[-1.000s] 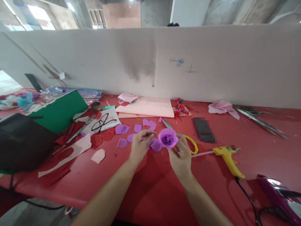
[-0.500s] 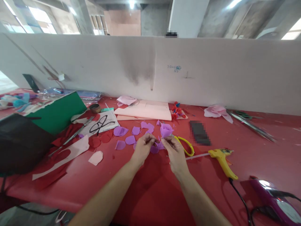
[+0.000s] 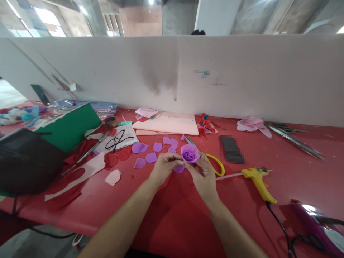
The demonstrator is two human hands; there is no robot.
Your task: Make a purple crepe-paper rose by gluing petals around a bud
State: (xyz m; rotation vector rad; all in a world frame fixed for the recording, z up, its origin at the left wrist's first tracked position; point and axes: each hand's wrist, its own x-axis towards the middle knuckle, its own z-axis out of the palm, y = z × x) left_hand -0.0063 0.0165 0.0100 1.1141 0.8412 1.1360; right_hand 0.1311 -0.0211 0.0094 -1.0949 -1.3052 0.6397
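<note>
A white partition (image 3: 107, 68) runs along the back of the red table (image 3: 172, 222), on which a yellow glue gun (image 3: 259, 182) lies to the right and yellow-handled scissors (image 3: 221, 168) lie just behind the right hand (image 3: 202, 175). That hand is the nearer one: its fingers are closed around the underside of a purple paper flower (image 3: 190, 153), which sits above and slightly left of its knuckles, held up over the middle of the table. The left hand (image 3: 165, 166) comes in from the other side, thumb and fingers drawn nearly together at the flower's lower left edge; whether they grip anything there, I cannot tell. The bloom is roughly round with no clear long axis, its mouth tipped upward and toward the viewer, a wide smooth outer cup around tighter, darker inner curls. Loose purple petals (image 3: 151, 157) lie flat beyond the left hand.
</note>
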